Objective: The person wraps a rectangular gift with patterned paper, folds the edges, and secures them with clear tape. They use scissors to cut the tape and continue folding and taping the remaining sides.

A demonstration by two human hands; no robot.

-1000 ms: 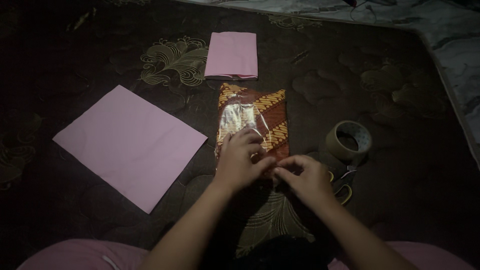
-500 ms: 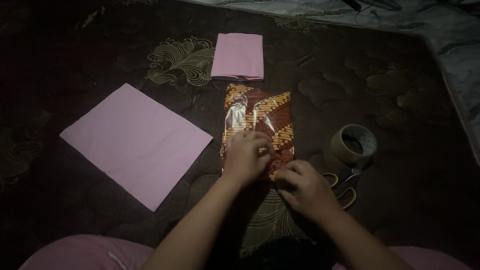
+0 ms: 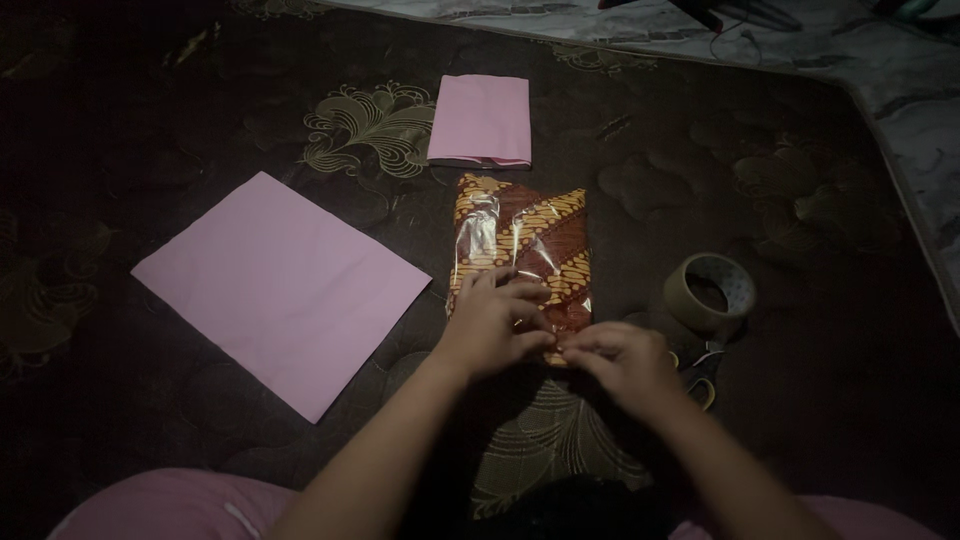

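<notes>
Two pink sheets [image 3: 283, 290] [image 3: 480, 119] (one folded), one batik packet [image 3: 523, 235], one tape roll [image 3: 708, 291]

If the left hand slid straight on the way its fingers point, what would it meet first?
The left hand already lies on the plastic-wrapped batik packet. Continuing up it, the fingers would probably next reach the folded pink sheet just beyond.

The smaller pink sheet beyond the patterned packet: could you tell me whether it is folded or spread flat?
Folded. The smaller pink sheet shows a doubled edge along its near side, while the large pink sheet lies spread as a single layer.
</notes>
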